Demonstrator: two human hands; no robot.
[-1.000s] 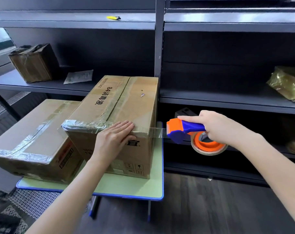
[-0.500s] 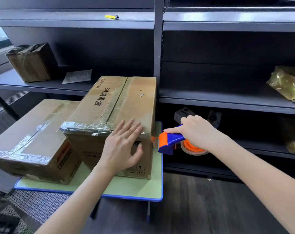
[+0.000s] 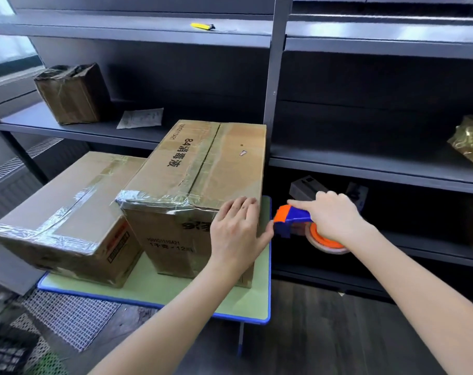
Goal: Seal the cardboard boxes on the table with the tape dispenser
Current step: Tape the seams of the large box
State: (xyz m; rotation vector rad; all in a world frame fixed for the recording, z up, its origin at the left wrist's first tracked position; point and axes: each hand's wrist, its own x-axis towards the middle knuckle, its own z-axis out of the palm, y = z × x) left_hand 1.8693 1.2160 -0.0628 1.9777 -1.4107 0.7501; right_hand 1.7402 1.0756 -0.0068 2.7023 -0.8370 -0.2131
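A green table (image 3: 230, 301) holds two taped boxes (image 3: 197, 169) before dark shelving (image 3: 365, 163).

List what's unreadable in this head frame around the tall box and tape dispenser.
Head view only:
1. Whether tape joins tape dispenser to tall box: left hand covers that corner.
2. Dispenser handle: inside right hand.
3. Tall box's right and rear faces: turned away.
4. Its front print: blurred, partly behind left hand.
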